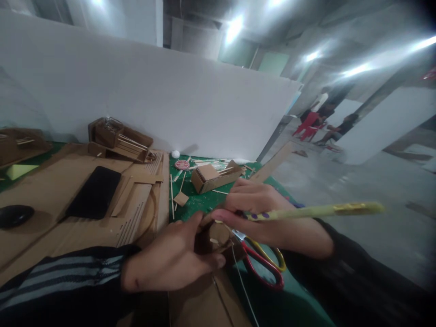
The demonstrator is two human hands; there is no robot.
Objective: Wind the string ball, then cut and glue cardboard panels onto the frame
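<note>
1. While the left hand (170, 260) curls round one side of a small brown cardboard piece (220, 232), its thumb and fingers narrowed on it, the right hand (254, 200) pinches the top from the other side.
2. That piece sits between the two hands, over the near part of the counter (279, 297); the fingers hide much of its shape.
3. Gripped in the right hand too is a pale yellow pen (306, 212), pointing out past the counter's right edge.
4. A thin pale strand (243, 284) trails from the piece toward the near edge.
5. Just beside it, on the right-edge side, I see scissors (263, 269) with red and yellow handles, blades partly hidden.
6. Toward the far edge are an open cardboard box (207, 181), a pink wheel (182, 165) and a white ball (175, 154).
7. Nearer the left edge, a black phone (95, 193) and a black mouse (15, 216) rest on cardboard sheets (51, 181).
</note>
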